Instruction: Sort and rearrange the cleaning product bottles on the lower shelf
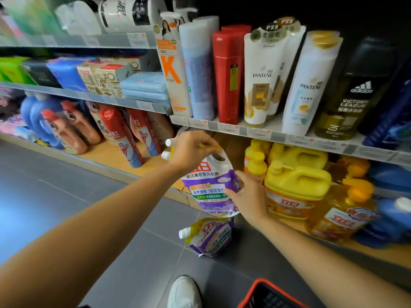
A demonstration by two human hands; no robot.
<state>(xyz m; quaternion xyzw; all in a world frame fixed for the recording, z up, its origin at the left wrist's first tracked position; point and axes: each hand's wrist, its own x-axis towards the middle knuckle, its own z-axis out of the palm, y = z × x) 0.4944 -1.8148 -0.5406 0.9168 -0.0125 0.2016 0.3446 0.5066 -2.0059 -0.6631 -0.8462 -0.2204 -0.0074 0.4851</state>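
Observation:
A purple and white detergent refill pouch (208, 185) hangs at the front edge of the lower shelf (115, 155). My left hand (191, 150) pinches its yellow top handle. My right hand (246, 196) rests with relaxed fingers against the pouch's right side. A second purple pouch (210, 235) with a white cap stands on the floor right below. Two more white caps (170, 142) show behind my left hand. Yellow jugs (293, 185) stand to the right on the same shelf, red-capped bottles (120, 134) to the left.
Shampoo bottles (262, 74) fill the shelf above, tissue packs (104, 78) sit upper left. Blue bottles (391, 221) crowd the far right of the lower shelf. A red basket (262, 290) and my white shoe (184, 292) are on the grey tiled floor.

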